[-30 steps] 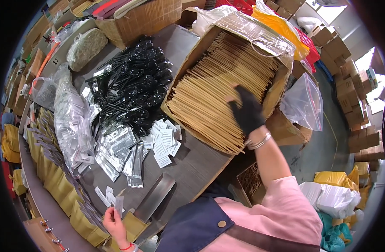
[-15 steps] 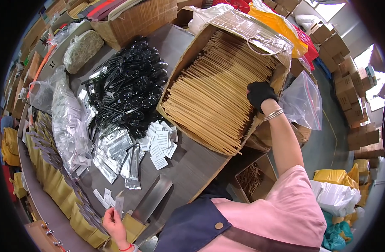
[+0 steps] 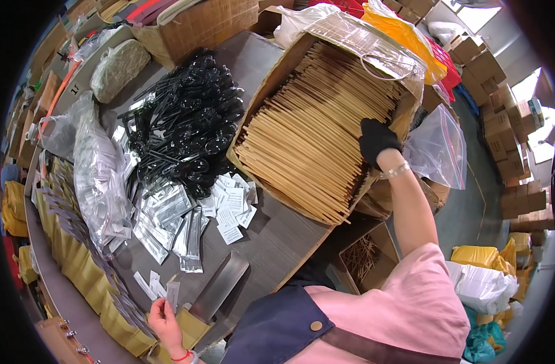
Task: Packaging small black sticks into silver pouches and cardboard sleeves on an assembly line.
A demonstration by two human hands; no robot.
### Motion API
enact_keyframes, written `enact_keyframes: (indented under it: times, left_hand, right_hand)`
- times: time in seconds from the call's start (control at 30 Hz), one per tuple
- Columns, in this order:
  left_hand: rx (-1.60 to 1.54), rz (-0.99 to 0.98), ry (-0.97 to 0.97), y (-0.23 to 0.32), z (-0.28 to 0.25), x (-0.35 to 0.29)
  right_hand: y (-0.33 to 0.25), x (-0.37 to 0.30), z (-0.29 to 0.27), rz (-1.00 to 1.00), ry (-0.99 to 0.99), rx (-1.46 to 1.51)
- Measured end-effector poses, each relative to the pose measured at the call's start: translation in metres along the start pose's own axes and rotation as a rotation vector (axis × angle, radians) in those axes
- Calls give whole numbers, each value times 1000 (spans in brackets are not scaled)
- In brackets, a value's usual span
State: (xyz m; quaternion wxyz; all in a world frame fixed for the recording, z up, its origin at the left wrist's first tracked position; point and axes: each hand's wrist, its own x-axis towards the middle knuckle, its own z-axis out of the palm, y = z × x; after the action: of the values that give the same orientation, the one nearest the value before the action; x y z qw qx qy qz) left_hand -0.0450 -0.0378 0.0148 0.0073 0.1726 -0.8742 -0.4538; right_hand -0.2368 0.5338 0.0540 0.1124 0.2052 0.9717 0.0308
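Observation:
My left hand (image 3: 166, 326) is low on the left, its fingers pinching a small, flat whitish sachet (image 3: 172, 295). Close by lie a few more white packets (image 3: 149, 285) and a shallow metal tray (image 3: 221, 287). In a black glove, my right hand (image 3: 378, 143) rests at the right edge of a mass of thin wooden sticks (image 3: 314, 130) filling a cardboard box (image 3: 270, 79). Its fingers look curled against the stick ends; what they grip, if anything, is hidden.
A heap of black plastic spoons (image 3: 192, 115) sits left of the box. Below it are silvery packets (image 3: 168, 221) and white sachets (image 3: 230, 206). Yellow-brown packages (image 3: 77, 242) line the table's left edge. A clear zip bag (image 3: 438, 145) hangs right of the box.
My right hand has shifted slightly down and to the right along the edge of the sticks. My left hand stays nearly still with the sachet.

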Motion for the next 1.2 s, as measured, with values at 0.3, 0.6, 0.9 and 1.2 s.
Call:
enact_keyframes:
  times: [0.3,0.6,0.9,1.2]
  left_hand:
    - [27,33,-75,10,11,14]
    - [9,85,-86,16,5,19]
    - [-61,44,-69,11,6,-1]
    - [-56,-90,66,-22,-21,-29]
  right_hand:
    - [55,-166,84,-80,625,483]
    - [177,-386,293,728,-256,273]
    - [-16,-134,34,-409,782,716]
    - [-33,-13,9,-311,221,256]
